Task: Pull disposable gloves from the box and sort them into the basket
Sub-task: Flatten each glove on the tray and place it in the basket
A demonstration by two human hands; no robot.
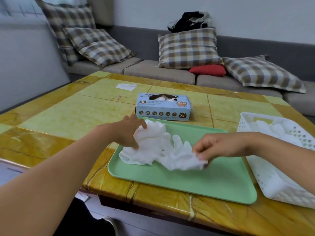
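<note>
In the head view, a green tray (213,181) lies at the lower centre of the frame on a yellow, marble-patterned worktop (68,116). Two white disposable gloves lie crumpled on the tray's upper left part, touching each other. The left hand (129,133) reaches in from the lower left and grips the left glove (144,150), with the thumb and fingertips curled into its upper edge. The right hand (219,145) comes in from the right edge and pinches the cuff end of the right glove (180,155) between thumb and fingers, just above the tray surface.

Just behind the tray, at the centre of the frame, stands a light blue glove box (163,108) marked XL, with white material showing in its top opening. At the right edge of the frame, a white perforated basket (279,184) sits beside the tray, and more white gloves (272,128) lie inside it.

A small white sheet (126,86) lies on the worktop further back, in the upper left-centre. Beyond the worktop runs a grey sofa (153,70) with checked cushions (187,48), a red cushion (208,69) and a dark bundle of cloth (190,21) on top.
</note>
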